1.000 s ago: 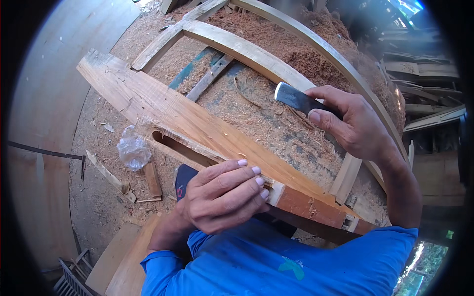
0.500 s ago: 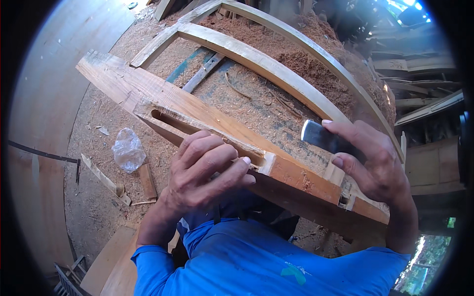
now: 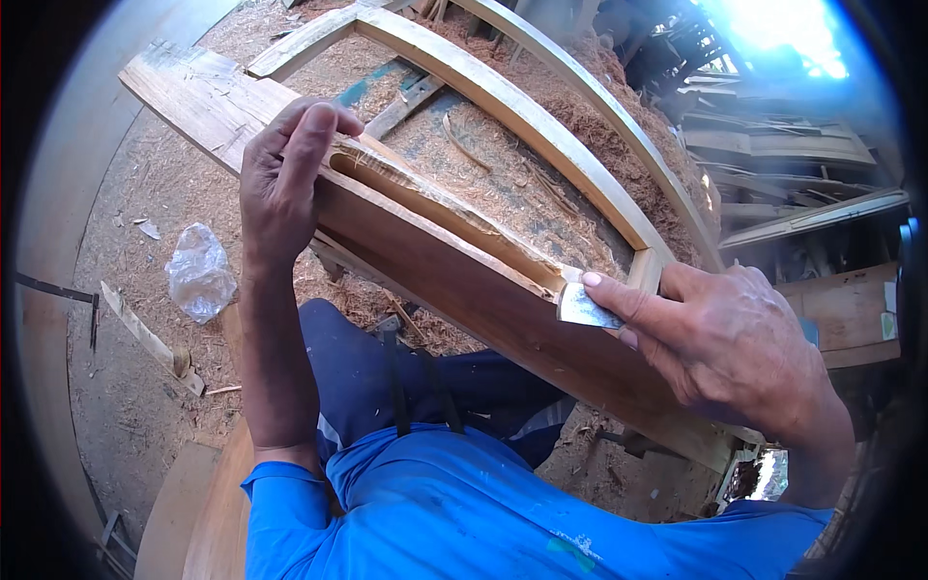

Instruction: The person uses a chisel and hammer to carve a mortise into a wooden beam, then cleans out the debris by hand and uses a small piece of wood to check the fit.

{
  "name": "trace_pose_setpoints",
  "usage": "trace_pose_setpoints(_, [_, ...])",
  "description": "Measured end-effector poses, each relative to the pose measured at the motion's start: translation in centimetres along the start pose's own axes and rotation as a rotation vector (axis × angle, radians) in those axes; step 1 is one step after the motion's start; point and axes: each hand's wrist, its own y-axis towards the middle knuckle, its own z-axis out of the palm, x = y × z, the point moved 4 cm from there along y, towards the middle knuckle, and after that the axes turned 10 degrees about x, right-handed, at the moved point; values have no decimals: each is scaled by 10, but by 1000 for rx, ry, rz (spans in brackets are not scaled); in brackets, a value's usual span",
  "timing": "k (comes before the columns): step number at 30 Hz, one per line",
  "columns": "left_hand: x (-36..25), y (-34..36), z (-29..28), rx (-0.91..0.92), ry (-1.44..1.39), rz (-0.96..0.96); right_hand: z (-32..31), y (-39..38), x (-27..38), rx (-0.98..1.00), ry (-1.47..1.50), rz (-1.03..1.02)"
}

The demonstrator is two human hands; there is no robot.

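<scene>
Shavings (image 3: 556,198) cover the floor (image 3: 116,416). Wood (image 3: 464,304) with a slot (image 3: 435,213) sits mid-scene. The left hand (image 3: 285,184) grips its far left end, likely to steady it; the right hand (image 3: 710,333) pinches a blade (image 3: 585,310) at the slot's right end.

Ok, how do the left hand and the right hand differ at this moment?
The left hand is at the left end of the slotted board, while the right hand is near the slot's right end. The right hand holds a metal blade; no tool shows in the left hand. The left hand's thumb points up, while the right hand's thumb reaches left over the blade. Both hands are bare.
</scene>
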Motion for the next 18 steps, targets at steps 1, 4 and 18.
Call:
trace_pose_setpoints(1, [1,0,-3,-62,51,-55,0,0,2,8,4,9])
trace_pose_setpoints(4, [2,1,0,-114,29,-35,13,0,-1,-29,83,19])
trace_pose_setpoints(18, [6,-3,1,-127,39,-65,6,8,5,79,40,43])
